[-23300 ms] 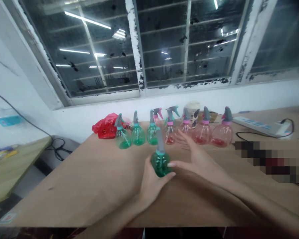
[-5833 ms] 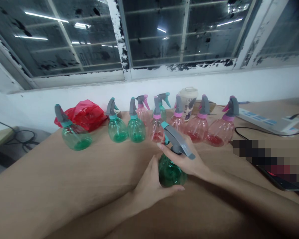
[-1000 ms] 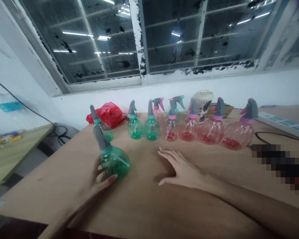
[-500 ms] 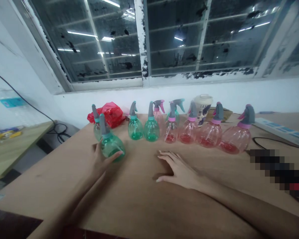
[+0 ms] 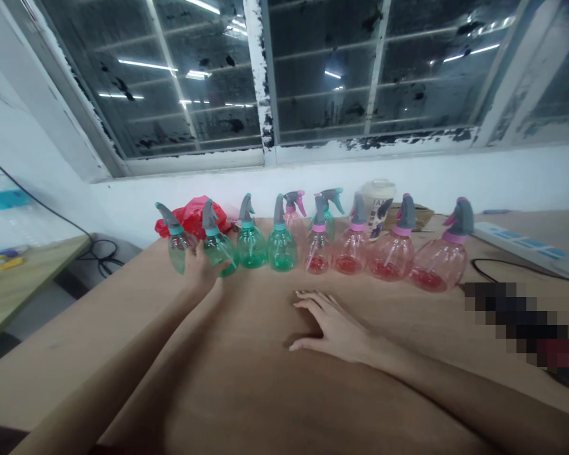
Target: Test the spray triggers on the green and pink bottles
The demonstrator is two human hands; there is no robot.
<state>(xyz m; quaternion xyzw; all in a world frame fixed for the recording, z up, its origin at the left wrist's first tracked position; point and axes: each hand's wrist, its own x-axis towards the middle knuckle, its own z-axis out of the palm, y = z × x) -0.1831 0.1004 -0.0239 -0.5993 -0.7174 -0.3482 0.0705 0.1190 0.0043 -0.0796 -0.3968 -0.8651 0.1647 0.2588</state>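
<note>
My left hand (image 5: pixel 200 268) reaches far out and grips a round green spray bottle (image 5: pixel 219 249) with a grey trigger head, standing in the row at the back of the wooden table (image 5: pixel 246 379). Just left of it stands another green bottle (image 5: pixel 175 243), tilted. To the right stand two more green bottles (image 5: pixel 251 245) and several pink spray bottles (image 5: pixel 392 253). My right hand (image 5: pixel 332 322) lies flat on the table with its fingers stretched out, holding nothing.
A red plastic bag (image 5: pixel 194 215) lies behind the left bottles. A paper cup (image 5: pixel 377 197) stands behind the pink ones. A white power strip (image 5: pixel 526 243) and a black cable (image 5: pixel 497 268) are at the right. A second table (image 5: pixel 23 284) is at the left.
My left hand has carried the green bottle away from me and stood it in the row beside the leftmost green bottle. My right hand has stayed flat on the table.
</note>
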